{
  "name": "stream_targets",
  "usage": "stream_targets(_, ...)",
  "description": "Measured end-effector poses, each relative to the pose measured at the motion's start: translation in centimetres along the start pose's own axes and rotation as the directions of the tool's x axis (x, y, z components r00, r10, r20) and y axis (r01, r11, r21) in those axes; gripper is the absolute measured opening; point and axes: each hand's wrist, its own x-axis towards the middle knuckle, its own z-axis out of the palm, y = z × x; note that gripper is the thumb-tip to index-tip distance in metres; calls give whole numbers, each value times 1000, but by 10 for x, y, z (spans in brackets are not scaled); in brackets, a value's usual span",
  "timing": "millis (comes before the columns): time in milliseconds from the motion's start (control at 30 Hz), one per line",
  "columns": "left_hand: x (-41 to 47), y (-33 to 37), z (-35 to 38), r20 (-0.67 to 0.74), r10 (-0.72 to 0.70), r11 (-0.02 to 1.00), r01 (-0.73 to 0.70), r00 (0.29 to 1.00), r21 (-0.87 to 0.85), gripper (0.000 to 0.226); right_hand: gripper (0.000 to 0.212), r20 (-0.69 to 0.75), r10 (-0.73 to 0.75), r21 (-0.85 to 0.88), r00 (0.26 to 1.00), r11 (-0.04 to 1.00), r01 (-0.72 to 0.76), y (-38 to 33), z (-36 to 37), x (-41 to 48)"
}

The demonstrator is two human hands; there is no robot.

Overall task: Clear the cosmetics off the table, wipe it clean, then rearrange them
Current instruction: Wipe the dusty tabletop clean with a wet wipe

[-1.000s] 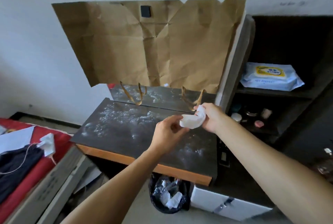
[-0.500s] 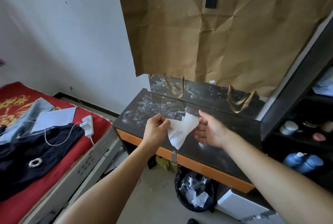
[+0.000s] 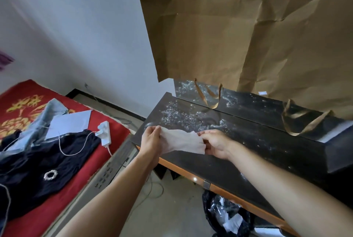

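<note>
Dark tabletop fills the right of my feed, orange-edged along the front and speckled with white residue, thickest toward the back left corner. Both hands are up over its left end. The left hand pinches one edge of the white wipe, fingers curled onto it, and the right hand pinches the opposite edge. That leaves the wipe stretched out between them, low over the surface; whether it touches the top, I can't tell. Behind, a big creased brown paper bag hangs against the wall, its ribbon handles dangling down at the back of the table. Off to the left I see a bed with a red cover, a dark garment lying on it and a white power strip near its edge. Below the table front, a bin lined with a black bag holds crumpled white scraps.
</note>
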Motion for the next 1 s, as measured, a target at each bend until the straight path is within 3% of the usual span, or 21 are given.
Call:
stream_targets(67,17,-3,-8,62,-103,994,105,993,-28,12,19,17,0,40,1000,999,0,-12,11,13)
stream_targets(167,40,-5,-20,109,-160,987,161,981,-2,9,13,178,59,141,982,986,-85,-27,25,29)
stream_targets(233,58,-4,-26,112,-190,980,195,975,-38,13,28,240,65,140,969,985,-101,-28,36,44)
stream_targets(300,83,-1,-32,73,-194,978,199,978,-62,20,44,178,77,80,981,992,-93,-26,52,59)
stream_targets(367,108,3,-40,59,-201,976,205,978,-76,24,46,48,88,53,995,994,-91,-24,65,79)
stream_targets(433,129,10,-50,203,-240,965,257,949,-59,32,40,-72,78,56,994,996,-74,-28,75,99)
stream_targets(500,146,20,-63,395,-275,961,264,877,82,37,35,-151,66,105,986,993,-50,-35,87,116)
stream_targets(600,174,33,-77,473,-233,932,56,850,359,23,41,-320,-4,-11,948,1000,0,-47,106,133)
stream_targets(667,190,40,-80,483,-162,898,-74,860,433,19,42,-463,-104,-189,880,982,16,-51,116,138)
stream_targets(733,203,46,-79,541,-89,820,-246,836,516,26,44,-503,-213,-283,838,956,73,-56,125,138)
stream_targets(833,217,53,-73,652,8,539,-552,758,636,27,46,-363,-302,-393,881,907,149,-60,132,137)
stream_targets(900,228,57,-69,703,14,454,-631,711,629,17,51,-217,-244,-503,945,858,106,-59,135,139)
stream_targets(933,234,59,-68,723,16,420,-661,690,622,13,46,-166,-207,-585,964,808,73,-58,138,140)
stream_targets(1000,246,62,-66,766,15,319,-729,643,606,13,11,-153,-183,-698,971,715,25,-55,144,146)
